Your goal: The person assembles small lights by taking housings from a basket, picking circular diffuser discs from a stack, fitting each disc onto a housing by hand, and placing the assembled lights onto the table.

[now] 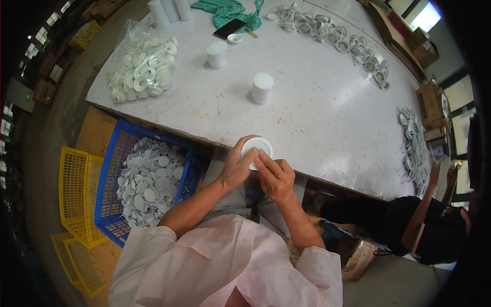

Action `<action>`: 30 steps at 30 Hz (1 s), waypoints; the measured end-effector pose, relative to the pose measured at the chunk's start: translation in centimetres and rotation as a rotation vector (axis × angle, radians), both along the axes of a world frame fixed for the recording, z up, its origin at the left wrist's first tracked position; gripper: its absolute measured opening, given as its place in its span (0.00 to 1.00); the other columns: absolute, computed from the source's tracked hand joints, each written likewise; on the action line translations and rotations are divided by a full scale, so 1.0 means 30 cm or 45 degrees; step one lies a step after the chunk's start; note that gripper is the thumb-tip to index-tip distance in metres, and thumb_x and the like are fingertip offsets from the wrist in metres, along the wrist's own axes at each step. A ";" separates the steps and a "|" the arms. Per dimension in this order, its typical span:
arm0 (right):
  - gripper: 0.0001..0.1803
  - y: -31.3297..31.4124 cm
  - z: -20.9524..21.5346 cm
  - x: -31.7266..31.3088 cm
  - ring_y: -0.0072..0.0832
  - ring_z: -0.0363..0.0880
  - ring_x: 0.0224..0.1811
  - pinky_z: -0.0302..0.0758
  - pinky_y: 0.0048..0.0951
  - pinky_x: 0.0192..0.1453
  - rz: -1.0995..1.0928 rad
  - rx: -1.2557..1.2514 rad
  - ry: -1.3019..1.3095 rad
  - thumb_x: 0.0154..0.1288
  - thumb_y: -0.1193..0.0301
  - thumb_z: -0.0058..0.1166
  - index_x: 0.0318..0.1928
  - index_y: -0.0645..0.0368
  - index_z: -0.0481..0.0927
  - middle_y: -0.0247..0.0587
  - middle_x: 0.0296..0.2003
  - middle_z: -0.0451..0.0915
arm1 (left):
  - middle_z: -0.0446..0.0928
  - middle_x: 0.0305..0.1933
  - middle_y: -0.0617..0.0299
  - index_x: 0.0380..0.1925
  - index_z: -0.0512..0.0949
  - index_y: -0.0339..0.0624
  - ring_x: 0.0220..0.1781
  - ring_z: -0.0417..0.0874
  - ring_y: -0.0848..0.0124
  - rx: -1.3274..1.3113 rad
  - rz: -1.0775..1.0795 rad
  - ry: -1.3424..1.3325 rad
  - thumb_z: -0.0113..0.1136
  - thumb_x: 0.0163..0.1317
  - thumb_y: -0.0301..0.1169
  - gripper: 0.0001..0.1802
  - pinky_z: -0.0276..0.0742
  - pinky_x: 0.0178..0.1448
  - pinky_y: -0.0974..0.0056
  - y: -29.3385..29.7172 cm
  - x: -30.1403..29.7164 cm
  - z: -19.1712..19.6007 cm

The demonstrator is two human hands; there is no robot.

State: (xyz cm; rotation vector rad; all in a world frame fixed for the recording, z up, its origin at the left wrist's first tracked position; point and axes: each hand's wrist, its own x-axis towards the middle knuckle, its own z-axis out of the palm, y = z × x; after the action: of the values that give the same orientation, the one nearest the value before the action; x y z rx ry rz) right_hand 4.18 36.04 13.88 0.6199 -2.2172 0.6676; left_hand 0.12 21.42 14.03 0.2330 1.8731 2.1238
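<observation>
Just off the table's near edge, a white round plastic piece (263,145) with a raised rim is held between both hands. My left hand (237,165) curls around its left side. My right hand (276,178) grips it from the right, and both thumbs or fingertips press on its face. Whatever lies under the piece is hidden. Beyond it on the table stands a white cylindrical part (262,88), with a second white cylinder (216,55) farther back to the left.
A clear bag of white rings (140,69) lies at the far left. Below the table's left edge, a blue crate (110,204) holds many white discs (146,192), beside yellow crates (76,199). Wired round parts (332,36) line the back. At right, a person (424,230) works near grey-white parts (411,146).
</observation>
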 end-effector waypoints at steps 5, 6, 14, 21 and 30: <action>0.22 -0.009 0.001 0.001 0.26 0.70 0.23 0.72 0.24 0.29 0.021 0.019 -0.027 0.42 0.81 0.60 0.44 0.59 0.82 0.38 0.46 0.81 | 0.76 0.48 0.56 0.56 0.68 0.37 0.49 0.75 0.73 0.059 0.013 -0.007 0.46 0.68 0.29 0.18 0.72 0.56 0.67 -0.010 -0.001 -0.020; 0.23 -0.016 -0.001 0.000 0.27 0.71 0.24 0.72 0.26 0.29 0.025 0.007 -0.042 0.42 0.81 0.60 0.45 0.58 0.82 0.38 0.46 0.81 | 0.76 0.48 0.56 0.56 0.69 0.37 0.49 0.75 0.72 0.090 0.016 -0.019 0.46 0.68 0.28 0.17 0.72 0.56 0.67 -0.017 -0.002 -0.031; 0.24 -0.012 -0.001 -0.088 0.37 0.77 0.33 0.76 0.31 0.37 0.043 -0.300 -0.293 0.47 0.80 0.60 0.49 0.60 0.79 0.48 0.48 0.78 | 0.78 0.46 0.58 0.51 0.74 0.35 0.48 0.79 0.72 0.383 0.527 -0.349 0.51 0.67 0.31 0.16 0.74 0.54 0.67 -0.302 -0.025 -0.250; 0.24 0.103 -0.071 -0.407 0.24 0.74 0.36 0.74 0.24 0.34 -0.329 -1.056 -0.942 0.58 0.68 0.60 0.55 0.63 0.75 0.42 0.45 0.76 | 0.79 0.39 0.66 0.50 0.75 0.46 0.35 0.80 0.75 -0.312 1.002 -0.622 0.54 0.62 0.37 0.17 0.68 0.28 0.69 -0.983 -0.016 -0.575; 0.19 0.054 0.008 -0.680 0.20 0.70 0.27 0.71 0.22 0.30 -0.452 -1.486 -1.233 0.57 0.57 0.62 0.36 0.58 0.74 0.33 0.27 0.71 | 0.74 0.44 0.57 0.47 0.71 0.38 0.40 0.77 0.65 -0.175 1.429 -0.720 0.54 0.55 0.24 0.17 0.79 0.32 0.65 -1.666 0.266 -0.923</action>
State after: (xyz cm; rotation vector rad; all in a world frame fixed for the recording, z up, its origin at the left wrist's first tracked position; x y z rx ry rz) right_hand -16.22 37.66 14.13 -0.8258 -2.0518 2.0852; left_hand 8.11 -28.57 -13.67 -1.6054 1.9219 2.1813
